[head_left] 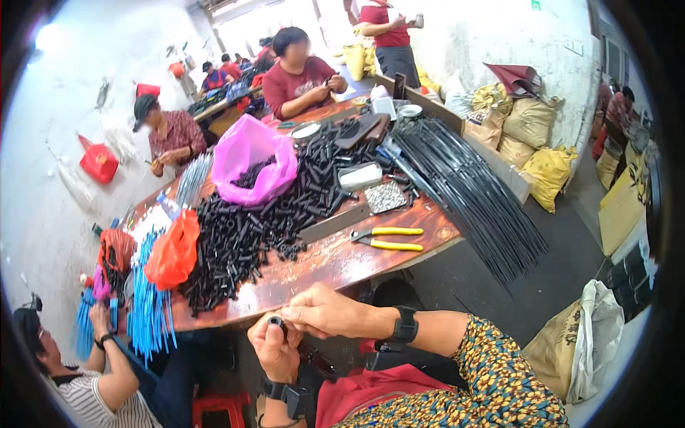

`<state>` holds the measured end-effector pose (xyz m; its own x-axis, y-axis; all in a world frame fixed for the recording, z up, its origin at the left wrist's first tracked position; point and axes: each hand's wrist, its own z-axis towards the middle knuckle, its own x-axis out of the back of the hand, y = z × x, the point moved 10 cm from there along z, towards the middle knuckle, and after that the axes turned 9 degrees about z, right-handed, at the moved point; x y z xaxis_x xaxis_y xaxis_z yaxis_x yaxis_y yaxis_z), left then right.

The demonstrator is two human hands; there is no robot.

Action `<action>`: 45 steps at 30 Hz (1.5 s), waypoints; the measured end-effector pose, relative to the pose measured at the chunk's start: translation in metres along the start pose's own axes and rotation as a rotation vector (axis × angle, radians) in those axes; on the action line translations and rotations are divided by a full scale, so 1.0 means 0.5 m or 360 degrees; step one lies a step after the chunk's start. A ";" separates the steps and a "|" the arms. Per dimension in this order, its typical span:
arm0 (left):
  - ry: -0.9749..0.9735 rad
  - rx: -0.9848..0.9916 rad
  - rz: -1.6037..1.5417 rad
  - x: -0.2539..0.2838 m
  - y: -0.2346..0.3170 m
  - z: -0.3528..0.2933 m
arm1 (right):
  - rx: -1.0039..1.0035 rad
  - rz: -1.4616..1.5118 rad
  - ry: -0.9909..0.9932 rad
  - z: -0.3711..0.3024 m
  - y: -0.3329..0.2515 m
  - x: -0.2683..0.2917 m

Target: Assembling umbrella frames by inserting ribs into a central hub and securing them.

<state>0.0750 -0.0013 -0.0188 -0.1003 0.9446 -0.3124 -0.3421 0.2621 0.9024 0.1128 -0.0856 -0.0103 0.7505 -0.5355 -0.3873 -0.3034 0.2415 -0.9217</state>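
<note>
My left hand (273,347) is closed around a small black tube piece (275,322), held just below the near edge of the wooden table (335,260). My right hand (322,311) reaches across from the right, its fingertips pinching at the top of that same piece. Both wrists wear black bands. A large heap of the same black tube pieces (250,228) lies on the table in front of my hands.
Yellow-handled pliers (389,238) lie near the table's front right. A bundle of long black rods (464,185) hangs over the right edge. A pink bag (250,160), an orange bag (173,251) and blue sticks (148,299) sit left. Several people work around; sacks line the wall.
</note>
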 end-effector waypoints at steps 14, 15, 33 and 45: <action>0.0129 0.0139 -0.0314 0.003 -0.022 0.030 | 0.1715 -0.1770 0.0139 -0.097 -0.159 -0.068; 0.0088 0.0120 -0.0259 -0.002 -0.020 0.028 | 0.1709 -0.1809 0.0113 -0.096 -0.157 -0.070; 0.0141 0.0061 0.0228 -0.027 -0.068 -0.042 | 0.0462 -0.1899 0.0201 -0.076 -0.061 0.205; 0.0365 -0.0019 0.0531 0.069 0.010 -0.096 | 0.0238 -0.2836 0.0941 -0.122 -0.006 0.340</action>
<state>0.0249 0.0232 -0.0395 -0.4132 0.9085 -0.0622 -0.2664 -0.0553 0.9623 0.2057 -0.2267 -0.0744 -0.1943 -0.3704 0.9083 0.5708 -0.7958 -0.2024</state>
